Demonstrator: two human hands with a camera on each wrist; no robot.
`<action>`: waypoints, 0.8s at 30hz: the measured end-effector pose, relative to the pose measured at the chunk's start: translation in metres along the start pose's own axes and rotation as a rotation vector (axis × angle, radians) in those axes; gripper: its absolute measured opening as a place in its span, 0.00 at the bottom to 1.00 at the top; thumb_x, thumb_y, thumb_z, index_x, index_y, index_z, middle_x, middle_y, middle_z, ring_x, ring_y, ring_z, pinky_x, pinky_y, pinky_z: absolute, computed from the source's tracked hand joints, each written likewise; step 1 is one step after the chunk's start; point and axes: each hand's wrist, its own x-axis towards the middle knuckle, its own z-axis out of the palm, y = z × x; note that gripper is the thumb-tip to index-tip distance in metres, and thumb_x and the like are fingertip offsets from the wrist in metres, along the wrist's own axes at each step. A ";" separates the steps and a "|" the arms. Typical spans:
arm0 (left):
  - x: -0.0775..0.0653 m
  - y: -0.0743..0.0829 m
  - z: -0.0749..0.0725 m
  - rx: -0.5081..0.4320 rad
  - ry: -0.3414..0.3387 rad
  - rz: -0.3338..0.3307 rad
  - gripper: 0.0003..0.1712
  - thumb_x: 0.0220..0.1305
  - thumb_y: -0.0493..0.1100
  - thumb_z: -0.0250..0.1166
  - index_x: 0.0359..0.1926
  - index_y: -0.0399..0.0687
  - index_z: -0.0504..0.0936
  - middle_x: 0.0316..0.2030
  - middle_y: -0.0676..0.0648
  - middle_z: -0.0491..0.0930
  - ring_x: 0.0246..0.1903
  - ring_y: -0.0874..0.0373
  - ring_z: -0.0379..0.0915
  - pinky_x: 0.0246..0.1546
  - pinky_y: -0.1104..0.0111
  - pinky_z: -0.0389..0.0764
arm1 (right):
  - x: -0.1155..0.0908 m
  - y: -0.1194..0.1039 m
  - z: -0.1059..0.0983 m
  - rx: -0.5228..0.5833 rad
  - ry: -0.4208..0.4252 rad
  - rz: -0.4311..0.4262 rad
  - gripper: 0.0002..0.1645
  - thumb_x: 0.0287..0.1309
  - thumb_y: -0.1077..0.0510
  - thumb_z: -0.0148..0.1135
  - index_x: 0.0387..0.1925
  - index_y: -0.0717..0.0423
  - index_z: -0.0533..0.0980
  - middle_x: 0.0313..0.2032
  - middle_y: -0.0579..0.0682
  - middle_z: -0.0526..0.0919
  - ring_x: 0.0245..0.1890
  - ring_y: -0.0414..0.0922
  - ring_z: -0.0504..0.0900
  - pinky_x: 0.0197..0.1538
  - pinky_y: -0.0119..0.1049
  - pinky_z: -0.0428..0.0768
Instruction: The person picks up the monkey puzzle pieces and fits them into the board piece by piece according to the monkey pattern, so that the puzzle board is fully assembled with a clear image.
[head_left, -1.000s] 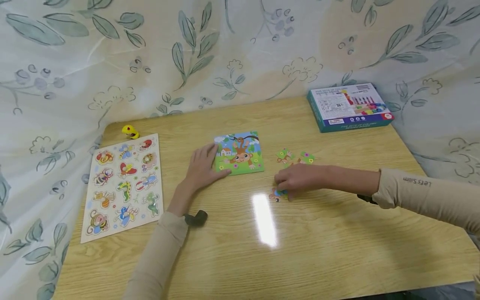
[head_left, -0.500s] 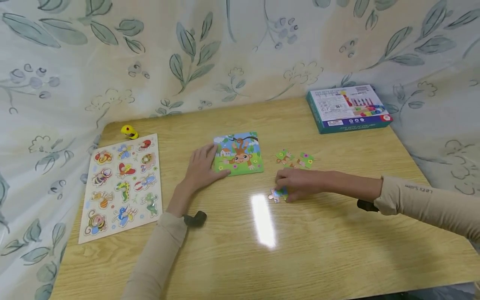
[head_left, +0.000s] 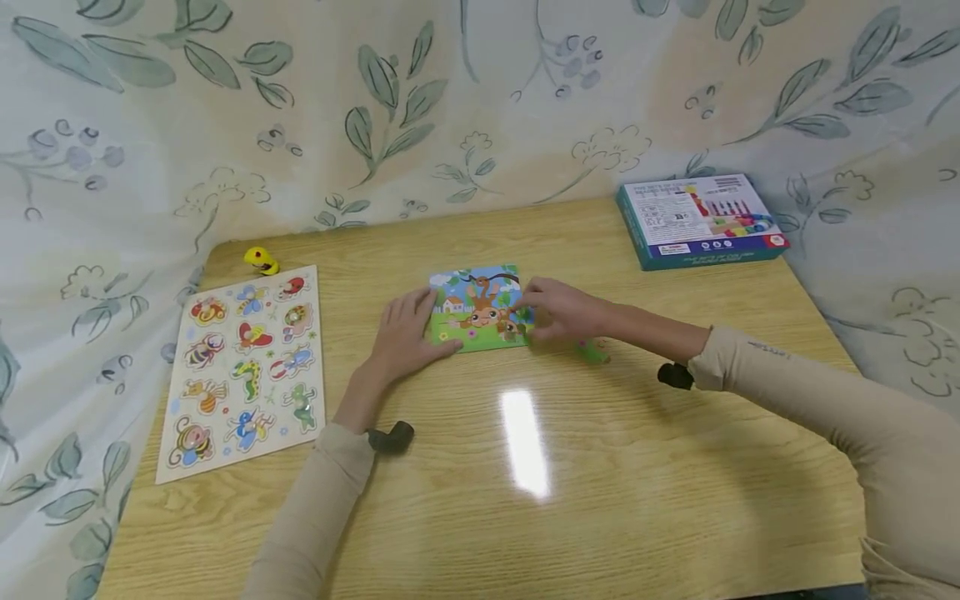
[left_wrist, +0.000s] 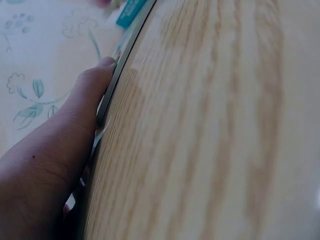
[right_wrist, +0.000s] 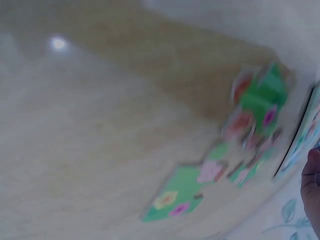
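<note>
A square monkey picture board [head_left: 472, 325] lies on the table. My left hand [head_left: 405, 329] rests along its left side, fingers extended at the edge and thumb on the lower corner. In the left wrist view the thumb [left_wrist: 92, 87] lies against the board's thin edge. My right hand [head_left: 558, 310] pinches a small jigsaw piece [head_left: 513, 329] with a monkey face and some blue; the piece overlaps the board's right side in the head view. Loose green jigsaw pieces [right_wrist: 175, 192] lie right of the board, partly hidden by the right forearm in the head view.
A white sheet of insect pictures [head_left: 247, 367] lies at the left, with a small yellow toy [head_left: 261, 260] behind it. A teal-sided box [head_left: 701, 221] stands at the back right. Leaf-patterned cloth [head_left: 480, 108] rises behind the table.
My right hand has picked up the blue monkey-face jigsaw piece from the table and carried it up and left to the board's right side. My left hand stays on the board.
</note>
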 end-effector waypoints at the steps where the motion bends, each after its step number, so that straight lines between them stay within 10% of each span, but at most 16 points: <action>1: 0.000 0.000 0.000 0.002 0.000 0.001 0.60 0.54 0.77 0.57 0.76 0.49 0.49 0.74 0.43 0.50 0.72 0.45 0.47 0.73 0.49 0.47 | 0.006 0.004 -0.001 -0.015 0.001 0.004 0.27 0.54 0.56 0.70 0.55 0.59 0.76 0.49 0.60 0.76 0.46 0.52 0.75 0.47 0.44 0.77; 24: 0.001 -0.001 -0.001 0.016 -0.015 -0.003 0.59 0.54 0.78 0.56 0.76 0.50 0.49 0.74 0.44 0.51 0.72 0.46 0.47 0.73 0.50 0.48 | 0.048 0.011 -0.003 -0.141 -0.093 -0.058 0.23 0.58 0.58 0.66 0.56 0.59 0.78 0.48 0.61 0.76 0.44 0.52 0.74 0.46 0.43 0.77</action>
